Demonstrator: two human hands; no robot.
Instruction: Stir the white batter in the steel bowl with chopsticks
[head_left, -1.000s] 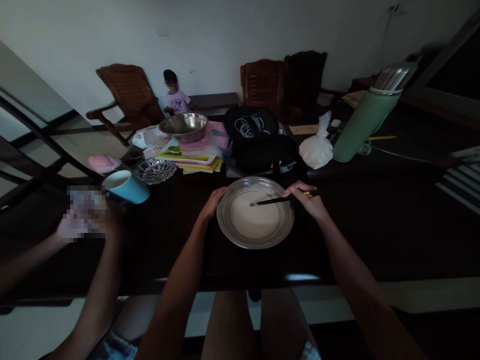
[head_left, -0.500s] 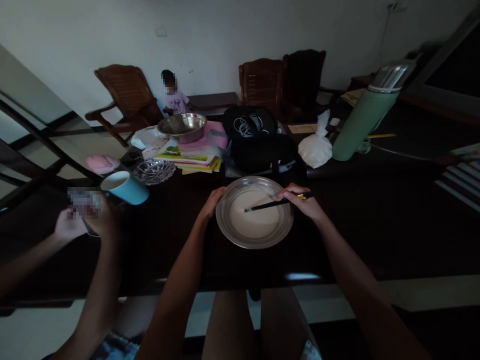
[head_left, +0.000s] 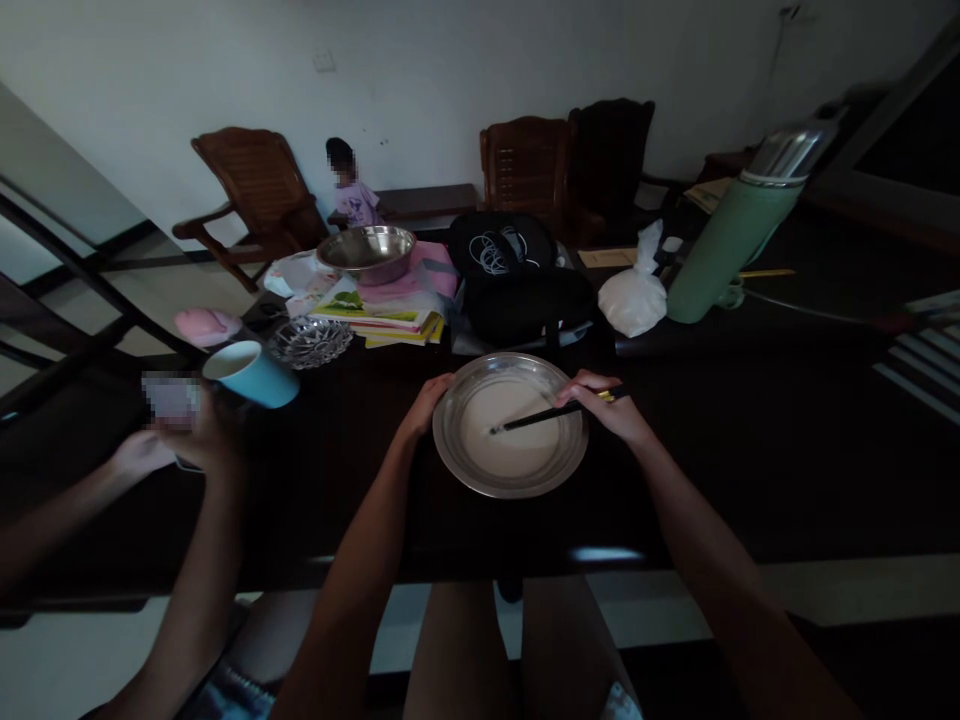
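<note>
A wide metal bowl (head_left: 510, 482) stands on the dark table in front of me, with a pale, milky batter-like liquid (head_left: 501, 450) in it. My left hand (head_left: 429, 405) grips the bowl's left rim; some of its fingers are hidden behind the edge. Over the right rim, my right hand (head_left: 598, 398) is closed around black chopsticks (head_left: 536, 415) with gold bands near the upper end. Their tips dip into the liquid near the bowl's middle. I cannot tell exactly how many sticks there are.
A person's hands (head_left: 199, 440) hold a phone at the left, beside a blue mug (head_left: 262, 378) and a glass dish (head_left: 311, 345). Beyond my bowl are another metal basin (head_left: 367, 262), books (head_left: 390, 322), a black bag (head_left: 517, 290), a tied bag of white powder (head_left: 632, 300) and a green thermos (head_left: 724, 245).
The chopsticks and both my hands stay in nearly the same place. The whole view has shifted very slightly, and the other person's hands at the left have moved a little.
</note>
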